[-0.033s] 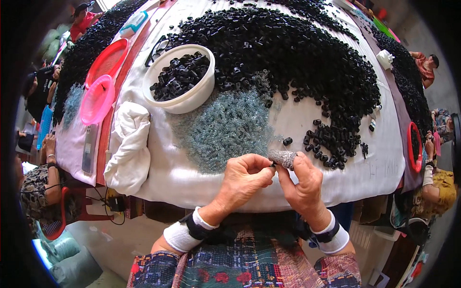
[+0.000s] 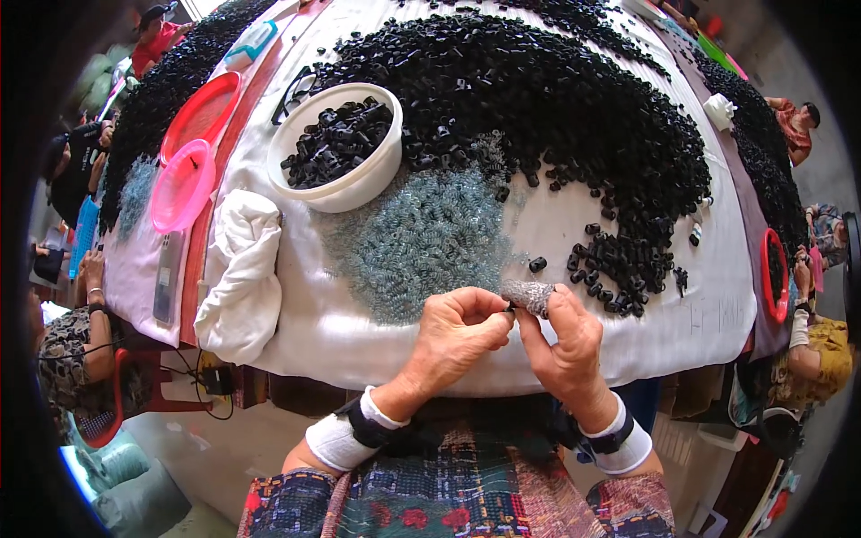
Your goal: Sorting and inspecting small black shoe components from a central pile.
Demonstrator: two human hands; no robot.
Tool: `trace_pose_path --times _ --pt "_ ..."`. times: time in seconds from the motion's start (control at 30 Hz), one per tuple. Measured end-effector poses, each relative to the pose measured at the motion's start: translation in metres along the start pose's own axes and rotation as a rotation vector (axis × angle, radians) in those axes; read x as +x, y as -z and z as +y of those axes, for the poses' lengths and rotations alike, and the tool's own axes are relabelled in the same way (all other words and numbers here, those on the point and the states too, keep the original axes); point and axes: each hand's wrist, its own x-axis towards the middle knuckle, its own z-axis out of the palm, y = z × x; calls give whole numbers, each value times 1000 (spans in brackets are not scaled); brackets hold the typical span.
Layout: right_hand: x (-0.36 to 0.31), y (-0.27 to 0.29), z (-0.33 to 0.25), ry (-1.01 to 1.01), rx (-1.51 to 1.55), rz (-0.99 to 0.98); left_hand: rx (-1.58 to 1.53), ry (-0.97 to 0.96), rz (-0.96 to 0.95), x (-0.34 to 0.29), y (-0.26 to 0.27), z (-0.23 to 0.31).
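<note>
In the head view, the left hand [image 2: 456, 334] pinches a small black piece [image 2: 510, 308] at the near side of the spring heap [image 2: 426, 238]; the right hand [image 2: 570, 345] curls just beside it, a grey speckled sleeve [image 2: 529, 296] at its forefinger, its grip unclear
</note>
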Motion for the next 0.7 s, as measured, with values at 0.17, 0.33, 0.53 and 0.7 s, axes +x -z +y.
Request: trace_pose_path --times 0.17,0.33,0.53,0.7 --pt "2 6 -4 -14 14 -48 -19 21 -43 1 3 6" --pt "0 -1 0 44 -40 -78 -76 47 -23 1 1 8" --pt "-5 -5 4 134 -116 -89 -92 32 -63 2 4 8" --pt "-8 -10 4 133 -141 -43 -78 41 -59 2 3 8"
